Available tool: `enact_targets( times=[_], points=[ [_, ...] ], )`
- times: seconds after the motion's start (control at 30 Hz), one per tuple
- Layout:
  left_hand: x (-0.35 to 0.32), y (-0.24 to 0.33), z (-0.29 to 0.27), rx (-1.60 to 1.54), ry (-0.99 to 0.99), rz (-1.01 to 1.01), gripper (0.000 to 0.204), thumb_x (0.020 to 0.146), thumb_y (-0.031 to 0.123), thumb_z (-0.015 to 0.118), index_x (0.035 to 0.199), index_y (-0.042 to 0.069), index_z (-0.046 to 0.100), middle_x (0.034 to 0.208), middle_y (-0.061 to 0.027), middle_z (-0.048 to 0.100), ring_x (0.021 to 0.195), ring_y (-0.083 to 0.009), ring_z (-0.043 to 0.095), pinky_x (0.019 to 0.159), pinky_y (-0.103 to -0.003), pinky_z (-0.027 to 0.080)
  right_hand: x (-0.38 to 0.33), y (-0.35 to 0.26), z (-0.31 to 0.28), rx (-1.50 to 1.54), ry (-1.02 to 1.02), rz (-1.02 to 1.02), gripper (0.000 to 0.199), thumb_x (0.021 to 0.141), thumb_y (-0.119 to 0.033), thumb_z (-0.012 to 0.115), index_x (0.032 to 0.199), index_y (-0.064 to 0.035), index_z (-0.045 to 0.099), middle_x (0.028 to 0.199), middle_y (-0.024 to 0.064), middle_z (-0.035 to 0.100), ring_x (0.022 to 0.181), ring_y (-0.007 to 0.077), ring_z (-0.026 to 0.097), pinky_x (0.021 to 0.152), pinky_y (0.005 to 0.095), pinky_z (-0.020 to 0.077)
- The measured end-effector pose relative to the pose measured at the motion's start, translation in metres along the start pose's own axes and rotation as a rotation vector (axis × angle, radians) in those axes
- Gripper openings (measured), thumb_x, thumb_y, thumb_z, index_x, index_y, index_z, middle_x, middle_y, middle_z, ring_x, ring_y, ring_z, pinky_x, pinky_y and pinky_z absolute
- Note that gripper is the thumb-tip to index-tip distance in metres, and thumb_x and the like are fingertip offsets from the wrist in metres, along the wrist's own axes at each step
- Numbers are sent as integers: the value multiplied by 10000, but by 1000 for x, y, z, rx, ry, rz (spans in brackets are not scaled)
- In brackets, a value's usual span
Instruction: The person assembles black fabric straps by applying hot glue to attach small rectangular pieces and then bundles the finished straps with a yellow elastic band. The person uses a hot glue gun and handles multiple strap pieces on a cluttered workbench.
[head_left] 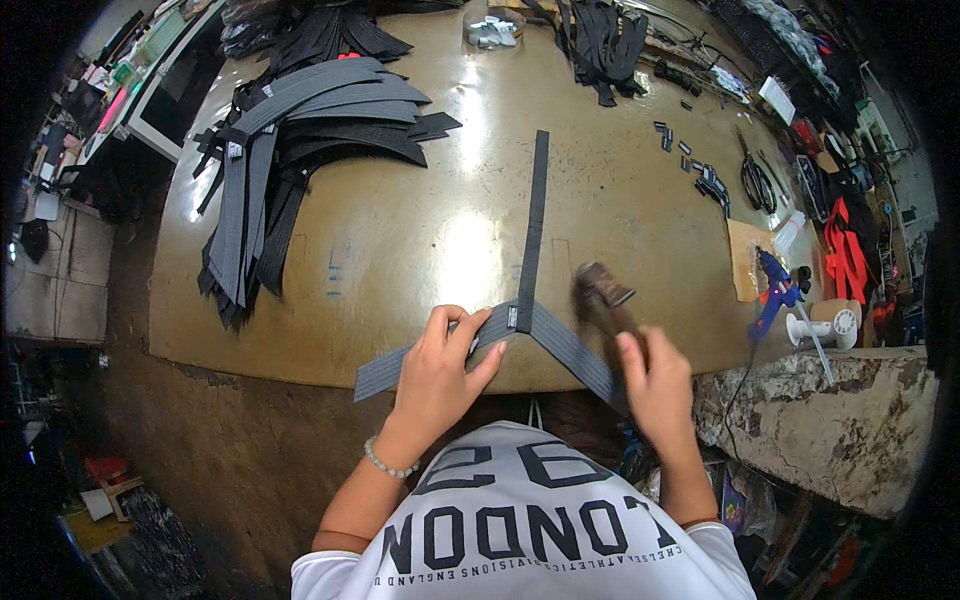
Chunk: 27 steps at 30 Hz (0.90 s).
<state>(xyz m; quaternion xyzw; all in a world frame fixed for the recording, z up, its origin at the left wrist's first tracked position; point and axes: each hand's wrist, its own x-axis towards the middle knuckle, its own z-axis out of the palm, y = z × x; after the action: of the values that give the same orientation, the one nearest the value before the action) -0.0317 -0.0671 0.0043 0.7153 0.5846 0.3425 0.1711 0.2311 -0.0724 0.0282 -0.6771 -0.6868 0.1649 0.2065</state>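
Note:
A wide grey webbing strap [575, 350] lies bent at the table's near edge, its two arms angling down to either side. From its bend a narrow black strap [535, 220] runs straight away from me, with a small label [513, 317] beside the join. My left hand [440, 360] is closed over the strap's left arm, thumb and fingers gripping it just left of the label. In my right hand [655, 380] is a hammer [606, 286] with a worn brown head, held above the strap's right arm. The hammer is smeared by motion, and its handle shows only partly.
Bundled grey and black straps [330, 120] lie at the far left, more black straps [605, 45] at the back. Small black buckles [710, 185], scissors [757, 180], a blue glue gun [775, 285] and a white spool [835, 325] sit along the right. A plastic container [493, 30] stands far back.

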Motion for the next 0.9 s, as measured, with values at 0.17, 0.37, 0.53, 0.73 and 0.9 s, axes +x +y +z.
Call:
enact_targets(
  times=[0.17, 0.37, 0.53, 0.73, 0.9],
  points=[
    [8, 5, -7, 115, -164, 86, 249, 868, 162, 681, 1058, 10, 627, 987, -106, 582, 708, -309, 625, 665, -398, 526, 39, 45, -16, -322, 293, -33, 293, 919, -262, 647, 1091, -24, 648, 946, 161, 643, 825, 381, 630, 716, 432, 506],
    [18, 28, -14, -438, 6, -61, 157, 975, 158, 553, 1014, 8, 576, 828, -110, 579, 637, -217, 593, 589, -323, 482, 58, 2, -4, 524, -111, -214, 341, 988, -302, 552, 1184, -33, 627, 1067, 83, 625, 961, 214, 588, 859, 331, 459],
    [17, 44, 23, -807, -59, -494, 159, 983, 169, 552, 974, 10, 541, 634, -80, 578, 548, -176, 566, 513, -326, 439, 78, -64, 38, 1222, -514, -93, 335, 979, -289, 593, 1137, 4, 624, 967, 24, 606, 811, 70, 514, 747, 232, 455],
    [22, 39, -4, -54, 156, 118, 140, 886, 161, 659, 939, 32, 653, 818, -126, 662, 685, -310, 587, 653, -397, 490, 90, -56, 28, 869, -548, -23, 231, 910, -230, 690, 861, -6, 670, 752, -24, 617, 724, 55, 524, 621, 238, 431],
    [45, 28, -26, -166, -175, -83, 174, 840, 204, 711, 918, 49, 721, 824, -110, 693, 748, -287, 619, 685, -374, 500, 96, -45, 26, 986, -866, 67, 263, 913, -247, 694, 1007, -2, 669, 888, 10, 657, 862, 70, 565, 767, 237, 468]
  ],
)
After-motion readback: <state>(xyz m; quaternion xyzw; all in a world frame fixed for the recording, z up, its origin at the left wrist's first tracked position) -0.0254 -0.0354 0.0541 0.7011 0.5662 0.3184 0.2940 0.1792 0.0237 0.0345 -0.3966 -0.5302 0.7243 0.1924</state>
